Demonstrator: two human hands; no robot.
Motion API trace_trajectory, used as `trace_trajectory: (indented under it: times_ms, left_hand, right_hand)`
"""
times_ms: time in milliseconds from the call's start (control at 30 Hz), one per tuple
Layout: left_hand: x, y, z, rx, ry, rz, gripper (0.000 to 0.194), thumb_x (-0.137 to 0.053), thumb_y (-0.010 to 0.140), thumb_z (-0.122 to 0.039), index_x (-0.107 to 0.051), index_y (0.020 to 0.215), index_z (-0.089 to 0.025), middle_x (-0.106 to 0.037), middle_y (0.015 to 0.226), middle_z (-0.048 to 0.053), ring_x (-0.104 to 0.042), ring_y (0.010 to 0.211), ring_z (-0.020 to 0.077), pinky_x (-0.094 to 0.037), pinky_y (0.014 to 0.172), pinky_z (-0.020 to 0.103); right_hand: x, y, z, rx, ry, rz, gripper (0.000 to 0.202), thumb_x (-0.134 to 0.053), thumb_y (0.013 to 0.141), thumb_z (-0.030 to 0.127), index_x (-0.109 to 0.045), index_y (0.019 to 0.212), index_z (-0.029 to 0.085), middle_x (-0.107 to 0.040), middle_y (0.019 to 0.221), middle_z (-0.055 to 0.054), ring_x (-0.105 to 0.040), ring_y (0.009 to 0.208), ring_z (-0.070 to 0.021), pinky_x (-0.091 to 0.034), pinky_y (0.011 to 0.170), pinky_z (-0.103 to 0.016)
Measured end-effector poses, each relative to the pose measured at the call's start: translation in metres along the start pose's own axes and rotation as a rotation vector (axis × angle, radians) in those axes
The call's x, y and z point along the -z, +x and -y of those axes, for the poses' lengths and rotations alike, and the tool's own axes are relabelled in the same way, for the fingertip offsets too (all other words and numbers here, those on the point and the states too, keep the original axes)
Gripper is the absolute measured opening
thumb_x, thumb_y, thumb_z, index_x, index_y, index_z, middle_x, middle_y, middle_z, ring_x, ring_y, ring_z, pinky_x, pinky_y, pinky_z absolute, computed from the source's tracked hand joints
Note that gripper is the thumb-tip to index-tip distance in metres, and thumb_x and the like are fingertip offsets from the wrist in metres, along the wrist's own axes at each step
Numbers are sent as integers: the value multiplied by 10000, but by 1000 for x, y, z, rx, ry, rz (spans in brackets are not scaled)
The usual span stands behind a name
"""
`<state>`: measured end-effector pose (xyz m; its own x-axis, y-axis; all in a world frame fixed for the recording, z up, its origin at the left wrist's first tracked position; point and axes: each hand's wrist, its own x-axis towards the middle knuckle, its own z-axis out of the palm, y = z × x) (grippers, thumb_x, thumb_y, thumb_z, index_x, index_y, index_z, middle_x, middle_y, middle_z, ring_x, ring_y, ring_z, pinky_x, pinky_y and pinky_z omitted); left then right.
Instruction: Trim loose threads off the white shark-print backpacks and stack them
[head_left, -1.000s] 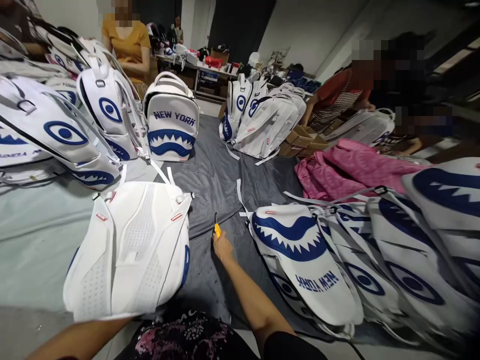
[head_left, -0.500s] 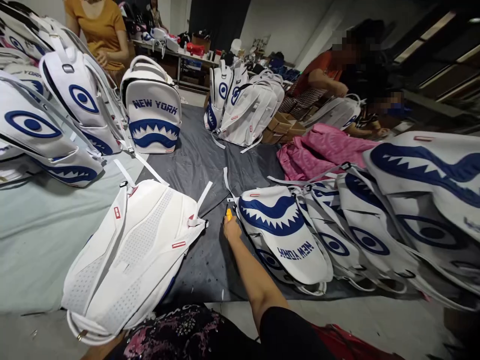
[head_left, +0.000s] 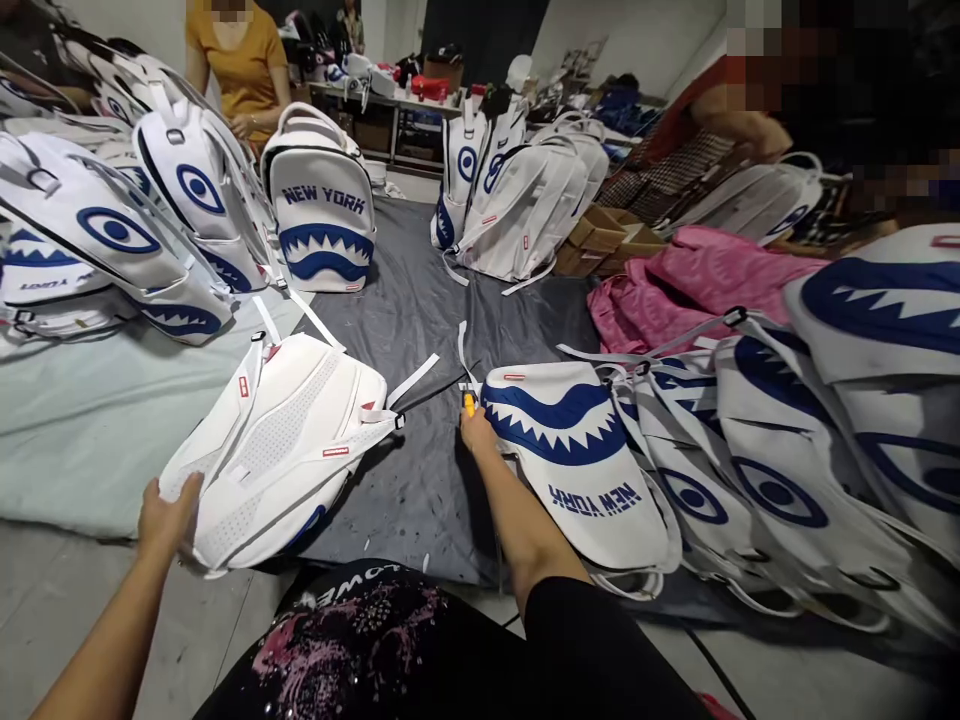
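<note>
"NEW YORK" marks the upright backpack [head_left: 322, 222] and, inverted, the lying backpack [head_left: 574, 470] at right; the shirt [head_left: 352, 640] perhaps reads "LOWE".

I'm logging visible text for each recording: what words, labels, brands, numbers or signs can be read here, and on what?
"NEW YORK": upright backpack, above the teeth.
"NEW YORK", upside down: inverted backpack beside the right hand.
"LOWE", perhaps incomplete: black top of the camera wearer.
Upside down, too obscured to read surely: far-left backpack.
Too small to read: red labels on the strap-side-up backpack at the left hand.
</note>
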<state>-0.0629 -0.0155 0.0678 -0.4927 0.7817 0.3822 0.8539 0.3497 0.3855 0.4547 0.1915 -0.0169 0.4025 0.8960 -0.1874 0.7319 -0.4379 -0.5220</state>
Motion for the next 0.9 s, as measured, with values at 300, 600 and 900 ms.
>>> trace_trajectory:
  times_ms: [300, 600, 900]
  left_hand:
    - [-49, -4, -16, 128, -58, -50, 848, -595, 814, -639, -448, 1458, -108, -552, 1377, 232, -519, 1306, 409, -427, 1104, 516]
    - [-40, -17, -63, -60, 187, -15, 978, -501, 885, -680, -161, 1608, -115, -52, 1649, 303, -94, 1519, 501, -186, 1165, 671]
    - [-38, -11, -63, -79, 332, -16, 808, -526, 930, -525, -280, 1575, -104, -346, 1526, 298, -400, 1348, 453, -367, 1056, 576]
  right_hand:
    - [22, 10, 2, 52, -41, -2, 505, -245, 1067, 481, -439, 1337, 102, -644, 1256, -243, -640, 1185, -309, -468, 950, -403]
    - [7, 3, 18, 202, -103, 124, 492, -298, 1054, 513, -499, 1320, 151, -667, 1234, -184, -638, 1177, -300, -456, 960, -374]
    - [-4, -14, 49, 262, -167, 130, 469, -303, 1059, 488, -483, 1327, 146, -673, 1222, -196, -643, 1172, -312, -472, 952, -401]
